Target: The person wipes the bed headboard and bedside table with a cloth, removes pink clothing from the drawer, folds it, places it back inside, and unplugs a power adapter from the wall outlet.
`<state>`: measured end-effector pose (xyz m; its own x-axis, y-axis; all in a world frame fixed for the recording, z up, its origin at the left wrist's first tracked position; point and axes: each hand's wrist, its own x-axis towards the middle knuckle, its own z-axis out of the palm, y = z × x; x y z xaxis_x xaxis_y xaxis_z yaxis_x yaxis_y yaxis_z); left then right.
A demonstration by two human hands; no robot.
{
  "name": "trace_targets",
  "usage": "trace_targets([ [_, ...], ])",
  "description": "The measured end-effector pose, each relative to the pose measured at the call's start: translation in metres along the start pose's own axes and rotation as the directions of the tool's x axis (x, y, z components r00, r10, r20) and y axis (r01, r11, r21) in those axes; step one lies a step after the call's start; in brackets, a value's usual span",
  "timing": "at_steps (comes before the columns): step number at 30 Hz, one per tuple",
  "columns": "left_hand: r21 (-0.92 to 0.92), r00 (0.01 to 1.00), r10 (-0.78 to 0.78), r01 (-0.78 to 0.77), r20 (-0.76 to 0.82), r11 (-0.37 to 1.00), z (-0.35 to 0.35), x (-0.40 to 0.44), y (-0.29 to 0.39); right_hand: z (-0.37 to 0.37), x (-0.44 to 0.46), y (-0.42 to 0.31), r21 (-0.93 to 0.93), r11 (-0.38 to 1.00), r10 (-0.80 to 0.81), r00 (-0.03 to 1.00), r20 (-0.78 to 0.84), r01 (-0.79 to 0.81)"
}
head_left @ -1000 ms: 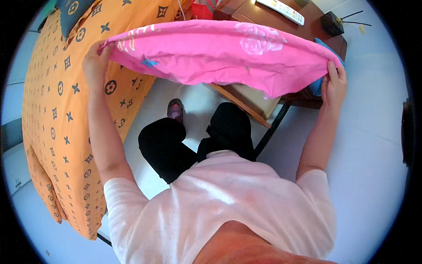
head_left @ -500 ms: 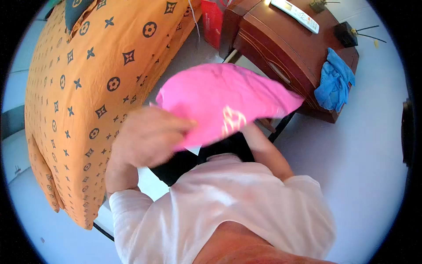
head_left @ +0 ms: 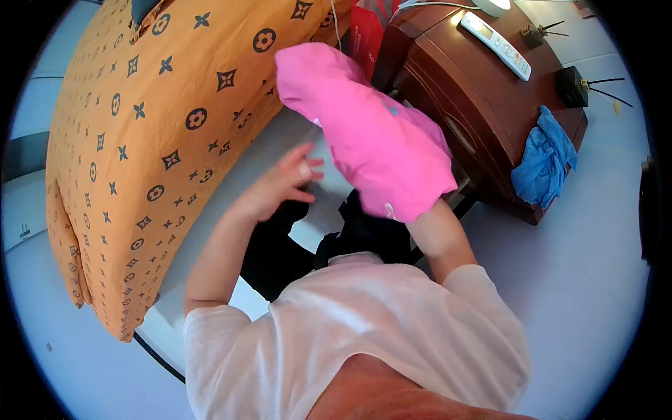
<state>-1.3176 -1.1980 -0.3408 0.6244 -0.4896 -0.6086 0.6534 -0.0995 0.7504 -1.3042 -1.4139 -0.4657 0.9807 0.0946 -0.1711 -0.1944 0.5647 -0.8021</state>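
Observation:
A pink cloth (head_left: 381,136) is draped over my right hand and wrist, hanging from the upper middle down to my right forearm. The fingers of my right hand are hidden beneath it. Just left of the cloth, my left hand (head_left: 285,183) is held up with its fingers apart and nothing in them. A small gap separates it from the cloth.
On the left lies a bed with an orange patterned cover (head_left: 150,140). A brown cabinet (head_left: 455,77) at the upper right bears a white remote (head_left: 495,46), a blue cloth (head_left: 544,157), a black diffuser (head_left: 572,87) and a lamp base. Behind it stands a red bag (head_left: 366,35).
The pink cloth, earlier stretched between both hands, is now bunched over my right hand. My left hand has let go of it and spread its fingers. The view has shifted slightly.

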Motion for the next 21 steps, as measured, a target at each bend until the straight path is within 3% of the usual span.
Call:
trace_targets([
  [1, -0.124, 0.998, -0.010, 0.001, -0.069, 0.992, -0.003, 0.011, 0.002, 0.003, -0.005, 0.002, -0.112, 0.993, -0.038, 0.999, 0.027, 0.041],
  [2, -0.124, 0.997, -0.009, -0.001, -0.074, 0.992, -0.004, 0.022, 0.003, 0.004, -0.008, 0.004, -0.199, 0.977, -0.075, 0.996, 0.043, 0.082],
  [4, -0.541, 0.999, -0.014, -0.015, -0.049, 0.841, 0.004, 0.037, 0.005, 0.006, -0.025, 0.006, -0.456, 0.861, -0.180, 0.973, 0.141, 0.225],
  [5, -0.597, 0.987, 0.035, -0.124, -0.158, 0.792, 0.016, 0.043, 0.006, 0.006, -0.035, 0.008, -0.564, 0.763, -0.233, 0.948, 0.215, 0.316],
  [7, -0.622, 0.983, 0.025, -0.134, -0.180, 0.771, 0.018, 0.047, -0.003, 0.003, -0.054, 0.011, -0.692, 0.551, -0.298, 0.884, 0.360, 0.467],
  [10, -0.679, 0.980, 0.035, -0.162, -0.197, 0.716, 0.018, 0.049, -0.010, -0.007, -0.074, 0.016, -0.732, 0.301, -0.301, 0.789, 0.536, 0.612],
  [12, -0.724, 0.973, 0.014, -0.182, -0.231, 0.665, 0.008, 0.052, -0.010, -0.015, -0.084, 0.015, -0.726, 0.214, -0.266, 0.754, 0.600, 0.653],
  [13, -0.726, 0.972, 0.015, -0.184, -0.233, 0.663, 0.004, 0.050, -0.005, -0.017, -0.087, 0.011, -0.733, 0.202, -0.231, 0.758, 0.609, 0.650],
  [15, -0.696, 0.937, 0.183, -0.345, -0.299, 0.629, -0.006, 0.044, 0.006, -0.020, -0.091, -0.009, -0.763, 0.203, -0.113, 0.789, 0.604, 0.614],
  [16, -0.697, 0.936, 0.182, -0.347, -0.302, 0.627, -0.015, 0.043, 0.006, -0.011, -0.090, -0.035, -0.852, 0.305, 0.069, 0.882, 0.465, 0.425],
  [17, -0.706, 0.920, 0.225, -0.390, -0.321, 0.590, -0.026, 0.042, 0.005, -0.023, -0.095, -0.050, -0.926, 0.253, 0.298, 0.888, 0.351, 0.281],
  [18, -0.714, 0.902, 0.266, -0.431, -0.340, 0.551, -0.034, 0.041, 0.005, -0.026, -0.099, -0.070, -0.929, 0.318, 0.410, 0.856, 0.315, 0.190],
  [19, -0.693, 0.899, 0.277, -0.438, -0.339, 0.572, -0.036, 0.038, 0.007, -0.023, -0.105, -0.087, -0.854, 0.485, 0.265, 0.899, 0.349, 0.189],
  [21, -0.654, 0.908, 0.277, -0.418, -0.314, 0.631, -0.038, 0.032, 0.007, -0.004, -0.103, -0.126, -0.642, 0.677, -0.043, 0.889, 0.455, 0.361],
])
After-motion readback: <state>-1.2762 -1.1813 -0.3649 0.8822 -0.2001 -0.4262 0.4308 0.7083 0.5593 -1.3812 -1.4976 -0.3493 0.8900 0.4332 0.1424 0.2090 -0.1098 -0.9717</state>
